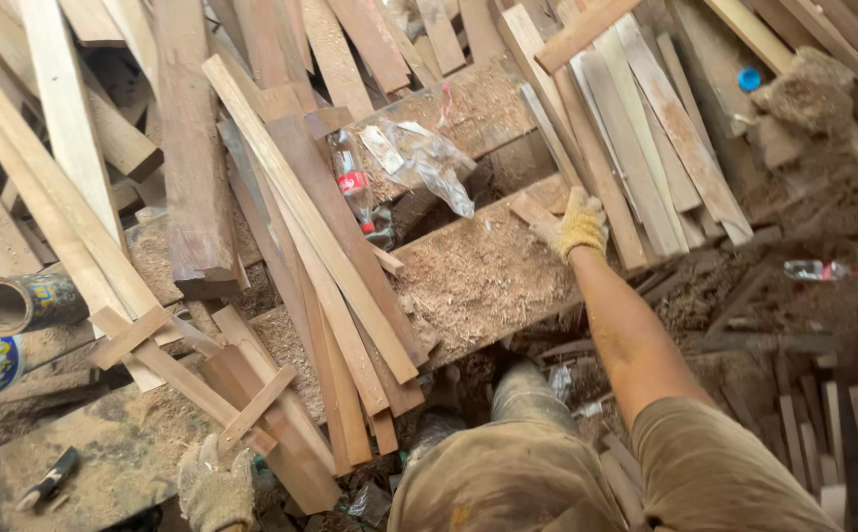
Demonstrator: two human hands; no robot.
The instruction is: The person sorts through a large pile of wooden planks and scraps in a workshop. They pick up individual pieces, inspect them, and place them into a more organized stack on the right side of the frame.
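While the right hand [575,227] touches a short offcut [530,208], slats [636,148] lie just beside.

Single head-worn view, looking steeply down from above the shoulders onto a sawdust-covered table [468,276] and piled wooden slats [636,148]; close enough to catch both gloved hands, own knee at lower frame edge.

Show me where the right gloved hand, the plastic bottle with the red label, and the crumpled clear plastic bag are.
right gloved hand [577,225], head view, on the back of the glove.
plastic bottle [354,182], head view, on its red label.
clear plastic bag [427,158], head view, on its crumpled middle.
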